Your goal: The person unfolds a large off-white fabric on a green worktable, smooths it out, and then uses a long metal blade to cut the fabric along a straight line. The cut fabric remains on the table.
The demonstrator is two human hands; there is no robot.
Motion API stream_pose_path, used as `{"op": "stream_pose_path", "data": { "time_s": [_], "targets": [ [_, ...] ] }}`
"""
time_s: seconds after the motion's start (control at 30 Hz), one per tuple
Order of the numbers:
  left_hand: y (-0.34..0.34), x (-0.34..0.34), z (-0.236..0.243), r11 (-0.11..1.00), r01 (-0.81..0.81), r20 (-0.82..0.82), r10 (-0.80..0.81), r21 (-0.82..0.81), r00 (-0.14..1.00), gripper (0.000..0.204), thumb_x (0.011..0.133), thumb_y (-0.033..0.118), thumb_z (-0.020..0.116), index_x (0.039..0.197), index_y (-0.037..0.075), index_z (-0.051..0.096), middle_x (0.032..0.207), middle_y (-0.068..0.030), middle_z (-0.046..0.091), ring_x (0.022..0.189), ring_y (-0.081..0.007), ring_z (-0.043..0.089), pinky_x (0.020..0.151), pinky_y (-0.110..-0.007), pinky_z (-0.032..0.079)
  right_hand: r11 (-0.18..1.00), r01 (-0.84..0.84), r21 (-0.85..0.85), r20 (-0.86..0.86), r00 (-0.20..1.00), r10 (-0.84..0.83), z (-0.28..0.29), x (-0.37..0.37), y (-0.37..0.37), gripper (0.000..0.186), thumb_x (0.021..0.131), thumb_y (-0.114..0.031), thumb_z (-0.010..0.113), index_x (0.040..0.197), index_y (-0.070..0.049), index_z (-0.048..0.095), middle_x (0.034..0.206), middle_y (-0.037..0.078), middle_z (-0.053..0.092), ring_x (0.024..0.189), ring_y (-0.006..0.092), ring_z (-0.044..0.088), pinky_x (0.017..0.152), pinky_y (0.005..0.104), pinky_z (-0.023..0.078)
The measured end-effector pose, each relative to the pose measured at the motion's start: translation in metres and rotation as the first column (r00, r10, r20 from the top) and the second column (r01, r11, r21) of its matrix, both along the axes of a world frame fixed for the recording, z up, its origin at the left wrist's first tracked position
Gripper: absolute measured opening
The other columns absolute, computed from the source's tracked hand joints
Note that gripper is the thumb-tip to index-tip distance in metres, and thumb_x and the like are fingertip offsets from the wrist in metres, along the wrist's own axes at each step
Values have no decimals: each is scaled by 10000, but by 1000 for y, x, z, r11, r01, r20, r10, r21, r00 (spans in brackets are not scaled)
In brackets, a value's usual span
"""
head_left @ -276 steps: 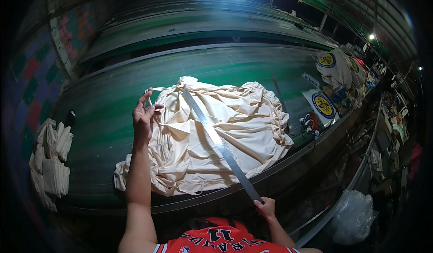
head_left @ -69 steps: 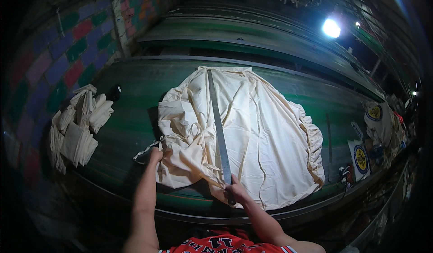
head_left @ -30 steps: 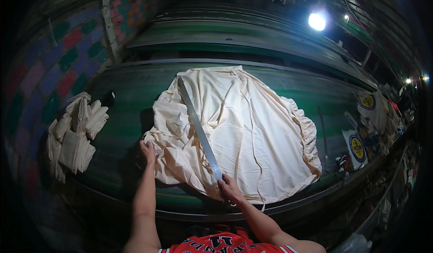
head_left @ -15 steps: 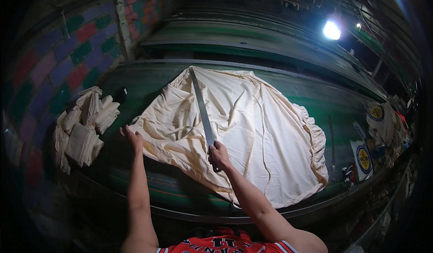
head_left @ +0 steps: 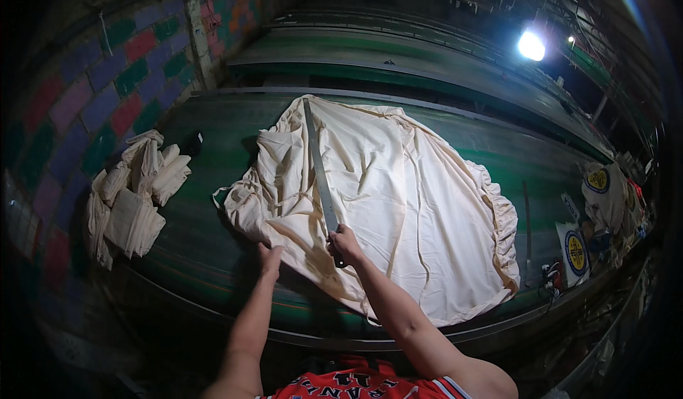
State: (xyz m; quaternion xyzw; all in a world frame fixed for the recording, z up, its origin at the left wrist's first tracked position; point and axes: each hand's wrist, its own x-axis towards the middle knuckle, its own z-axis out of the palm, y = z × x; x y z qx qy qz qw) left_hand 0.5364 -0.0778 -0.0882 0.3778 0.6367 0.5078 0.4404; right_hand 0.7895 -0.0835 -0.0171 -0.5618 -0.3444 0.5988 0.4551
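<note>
A large cream cloth [head_left: 370,200] with gathered, ruffled edges and thin ties lies spread on the green table, its left part crumpled in folds. My right hand [head_left: 345,244] is closed round the dark handle end of a long, flat metal ruler [head_left: 318,160]. This ruler slants across the cloth, its far tip by the cloth's far edge. At the near left edge of the cloth, my left hand [head_left: 269,260] has its fingers closed against the fabric; the fingertips are partly hidden.
Folded cream cloth bundles [head_left: 131,203] are piled at the left, beside a small black object [head_left: 194,143]. Right of the cloth lie another thin metal strip [head_left: 527,235], a white piece with a round blue-yellow emblem [head_left: 575,253], and printed cloths [head_left: 605,192]. A painted brick wall [head_left: 107,71] borders the left.
My left hand has moved right, from spread fingers at the cloth's left corner to its near edge. That corner has drawn inward and bunched, showing a tie. My right hand still holds the ruler.
</note>
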Motion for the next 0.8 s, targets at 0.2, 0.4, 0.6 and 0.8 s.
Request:
{"op": "stream_pose_path", "data": {
  "time_s": [0.2, 0.4, 0.6, 0.8],
  "targets": [
    [-3, -114, 8, 739, -574, 41, 601, 351, 798, 274, 928, 152, 532, 1116, -46, 551, 1125, -171, 560, 1080, -274, 521, 1005, -405, 401, 1000, 2, 29, 20, 1000, -2, 6, 15, 0, 232, 982, -45, 478, 1198, 40, 465, 822, 94, 600, 567, 171, 576, 482, 338, 491],
    [-68, -146, 11, 806, -573, -561, 546, 149, 622, 429, 847, 99, 600, 1235, -56, 499, 1178, -236, 578, 1075, -364, 586, 989, -437, 432, 999, -1, 36, 25, 1000, 0, 4, 14, -1, 328, 976, -49, 486, 1295, 21, 459, 795, 89, 606, 549, 181, 588, 451, 351, 496],
    [-87, -50, 26, 869, 12, -780, 438, 495, 448, 552, 701, -30, 620, 1235, 23, 495, 1206, -215, 500, 1197, -413, 484, 1020, -491, 375, 992, 7, 125, -17, 1000, -5, 20, 22, -33, 383, 982, -62, 496, 1355, 10, 448, 780, 84, 597, 530, 164, 580, 451, 322, 498],
    [-110, 76, 33, 453, 813, -823, -251, 366, 510, 159, 718, 58, 641, 875, 45, 617, 978, -172, 594, 931, -373, 580, 833, -460, 475, 990, 57, 128, 74, 995, -67, 25, 53, -131, 376, 979, -44, 497, 1353, -18, 469, 808, 73, 594, 512, 135, 549, 439, 300, 470]
  ]
}}
